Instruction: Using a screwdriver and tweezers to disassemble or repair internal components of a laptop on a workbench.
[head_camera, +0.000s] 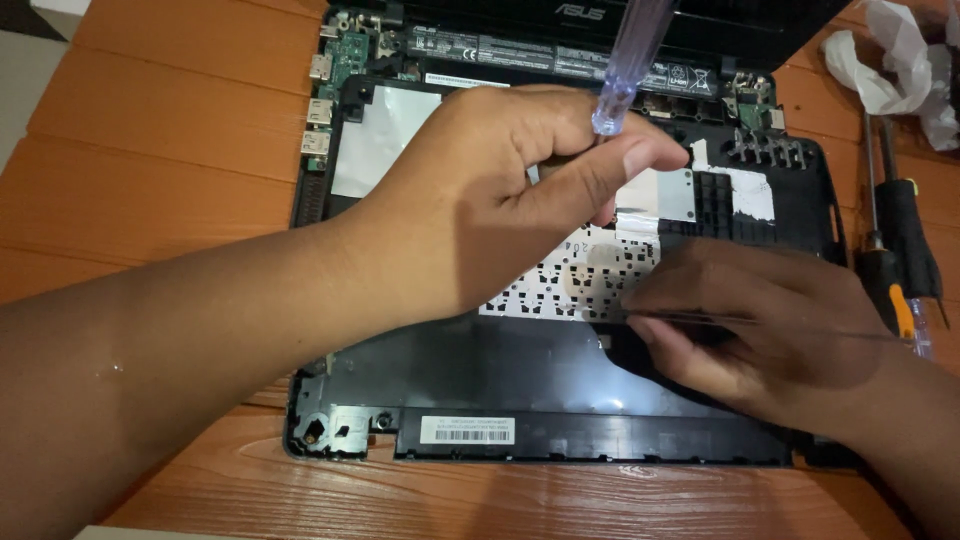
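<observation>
— Left hand (470, 215) is closed around a screwdriver with a clear bluish handle (625, 70), thumb and fingers pinched low on the grip, the shaft hidden under the palm and pointing down into the opened laptop (560, 370).

— And the other one?

— Right hand (760, 320) lies just right of and below the left, fingers drawn together on something thin and dark, a pair of tweezers (700, 318) I think, flat against the black shell. The tip sits at the edge of the white perforated sheet (545, 285) under the left palm.

— Where exactly is the driver biting?

— Can't tell; the left hand covers the tip. It looks to be near the silver foil patch (655, 195), just beyond the knuckles.

— Any advice from where you stand?

— I'd judge the grip wants to stay upright over the screw, with light pressure, so it doesn't slip onto the green board (345, 55) off to the far left. The tweezers should stay low and steady.

— Anything nearby?

— Two more screwdrivers (900, 250) lie on the wooden table (150, 150) right of the right hand, and crumpled white plastic (890, 60) beyond them.
</observation>
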